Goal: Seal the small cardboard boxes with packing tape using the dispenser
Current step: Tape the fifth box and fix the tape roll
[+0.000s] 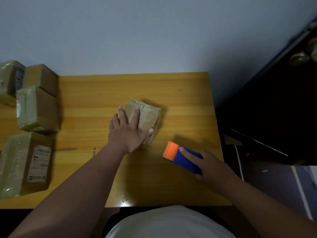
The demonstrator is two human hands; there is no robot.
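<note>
1. Small cardboard box, glossy with tape, centre of frame on yellow wooden table.
2. Left hand flat on box top, fingers straight and spread, thumb against near edge; pressing, not gripping.
3. Right hand lower right, fingers curled round blue-and-orange tape dispenser; orange end toward box, near it but apart.
4. Four taped boxes stacked at left edge.
5. Step, as judged: smoothing tape down, or steadying for another strip; cannot tell which.
6. Next move likely calls for bringing dispenser onto an unsealed seam, left hand holding box firm.
</note>
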